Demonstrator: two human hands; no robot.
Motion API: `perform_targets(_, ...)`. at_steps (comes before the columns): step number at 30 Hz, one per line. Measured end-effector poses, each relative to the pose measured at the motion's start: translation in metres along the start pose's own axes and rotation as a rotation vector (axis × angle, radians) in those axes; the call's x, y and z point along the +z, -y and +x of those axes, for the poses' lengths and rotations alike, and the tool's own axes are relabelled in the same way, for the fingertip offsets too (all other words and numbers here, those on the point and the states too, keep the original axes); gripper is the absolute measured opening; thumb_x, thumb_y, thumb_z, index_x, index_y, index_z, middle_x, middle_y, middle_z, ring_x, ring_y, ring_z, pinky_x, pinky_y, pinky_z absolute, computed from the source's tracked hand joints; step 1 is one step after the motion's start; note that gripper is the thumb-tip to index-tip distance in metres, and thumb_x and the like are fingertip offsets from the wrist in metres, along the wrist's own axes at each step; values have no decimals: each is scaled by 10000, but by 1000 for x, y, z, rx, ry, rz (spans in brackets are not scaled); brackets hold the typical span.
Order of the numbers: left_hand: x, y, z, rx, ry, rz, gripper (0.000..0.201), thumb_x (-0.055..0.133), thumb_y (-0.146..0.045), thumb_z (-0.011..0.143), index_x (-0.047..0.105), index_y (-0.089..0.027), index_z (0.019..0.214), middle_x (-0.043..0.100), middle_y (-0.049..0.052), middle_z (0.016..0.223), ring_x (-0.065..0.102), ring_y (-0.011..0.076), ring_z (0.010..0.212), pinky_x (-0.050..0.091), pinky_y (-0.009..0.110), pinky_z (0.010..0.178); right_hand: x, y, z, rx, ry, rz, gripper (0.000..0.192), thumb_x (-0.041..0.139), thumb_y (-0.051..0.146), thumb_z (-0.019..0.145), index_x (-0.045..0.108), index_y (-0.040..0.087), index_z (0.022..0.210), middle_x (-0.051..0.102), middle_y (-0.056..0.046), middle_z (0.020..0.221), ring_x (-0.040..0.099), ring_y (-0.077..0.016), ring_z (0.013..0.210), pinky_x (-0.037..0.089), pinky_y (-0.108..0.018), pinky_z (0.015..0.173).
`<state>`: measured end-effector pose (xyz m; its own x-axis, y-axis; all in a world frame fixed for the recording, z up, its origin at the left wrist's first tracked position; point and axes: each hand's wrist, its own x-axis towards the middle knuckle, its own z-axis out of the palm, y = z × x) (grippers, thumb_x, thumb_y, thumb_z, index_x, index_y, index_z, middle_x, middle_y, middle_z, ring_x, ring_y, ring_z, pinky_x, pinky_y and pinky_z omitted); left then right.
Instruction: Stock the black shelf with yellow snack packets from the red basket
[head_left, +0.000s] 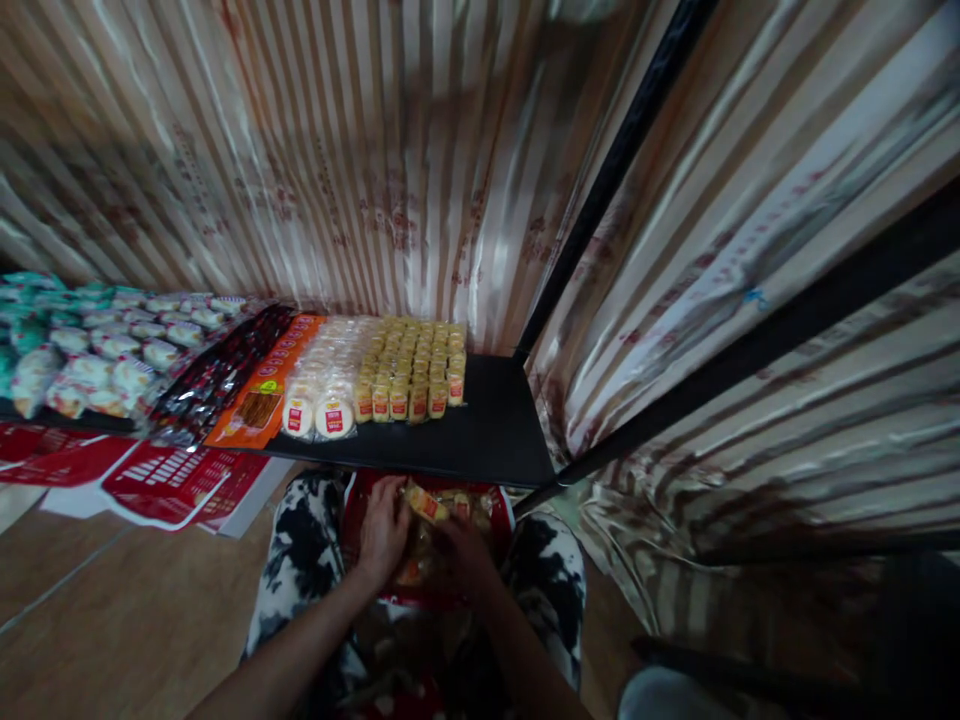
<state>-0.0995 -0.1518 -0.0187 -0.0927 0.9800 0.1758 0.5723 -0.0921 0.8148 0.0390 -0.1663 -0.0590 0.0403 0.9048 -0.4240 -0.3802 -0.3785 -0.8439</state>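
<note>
left hand (382, 535): in a red basket (504, 520) on the lap, fingers curled over packets; whether it grips any, cannot tell. right hand (465, 550): closed on a yellow packet (426, 503) with red label, held just above the basket. shelf (495, 430): black, directly ahead; yellow jars (416, 365) in rows, round white packs (322, 395) beside them, orange packet (259, 400), dark packets (217, 375), pale green-white bags (90, 350) at far left. striped curtain (337, 150) behind. red cards (165, 480) below the shelf edge.
</note>
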Motion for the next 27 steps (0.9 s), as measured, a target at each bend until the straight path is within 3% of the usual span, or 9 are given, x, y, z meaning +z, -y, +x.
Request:
perform_targets(5, 13, -14, 2, -93, 19, -136, 297, 432, -192, 785, 558, -151, 1051, 606, 95, 1036, 570, 188, 965, 443, 373, 897, -4, 13, -11, 1, 39, -35, 544, 638, 253, 540, 562, 226, 1078, 669, 0, 777, 622, -192, 722, 481, -298, 660)
perform_targets(9, 16, -27, 10, -56, 57, -185, 273, 421, -160, 781, 583, -167, 1001, 621, 73, 996, 573, 176, 963, 438, 346, 896, -5, 30, -12, -166, 28, -212, 443, 650, 329, 577, 613, 203, 1000, 677, -49, 932, 621, -222, 846, 483, -338, 757)
perform_targets(16, 17, -57, 33, -8, 113, -196, 318, 415, -93, 744, 585, -155, 1006, 621, 67, 975, 586, 151, 894, 478, 308, 837, -10, 65, -5, -295, 58, -383, 331, 629, 388, 673, 650, 203, 947, 690, -66, 890, 635, -221, 814, 501, -358, 765)
perform_targets(22, 36, -73, 53, -18, 91, -345, 499, 418, -57, 712, 442, -141, 1203, 580, 99, 1123, 571, 150, 1007, 487, 290, 860, -18, 93, 26, -369, -60, -447, 403, 636, 374, 656, 619, 207, 1022, 689, -44, 868, 634, -196, 766, 509, -320, 718)
perform_targets(27, 53, -82, 64, 27, 62, -257, 513, 417, -64, 702, 438, -116, 1212, 525, 131, 1199, 509, 187, 1113, 459, 339, 918, -19, 113, 64, -464, -194, -502, 347, 601, 358, 672, 604, 202, 982, 672, -38, 859, 623, -181, 766, 500, -315, 728)
